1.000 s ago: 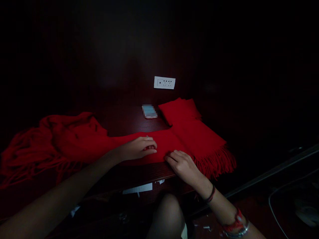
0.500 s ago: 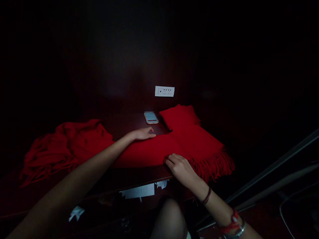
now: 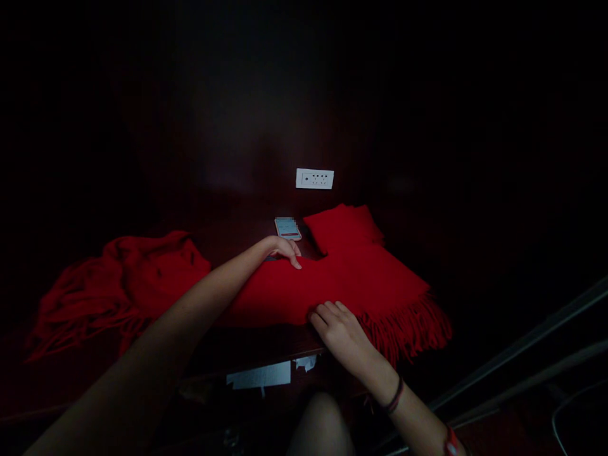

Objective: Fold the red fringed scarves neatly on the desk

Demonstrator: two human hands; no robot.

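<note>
A red fringed scarf (image 3: 280,294) lies across the dark desk, its right part folded into layers and its left part bunched up. My left hand (image 3: 287,249) is at the far edge of the scarf's middle strip. Its thumb rests on top of the cloth and the fingers bend down behind the edge, partly hidden. At the near edge, my right hand (image 3: 341,332) has its fingers curled on the cloth beside the right fringe; the thumb is hard to see.
Behind my left hand a phone (image 3: 287,228) with a lit screen lies on the desk. A white socket plate (image 3: 314,178) is on the back wall. Papers (image 3: 260,375) show below the desk's front edge, above my knee (image 3: 322,424). The surroundings are very dark.
My left hand has turned its fingers down over the far edge, with the thumb now on the cloth. My right hand stays at the near edge. The view has shifted slightly.
</note>
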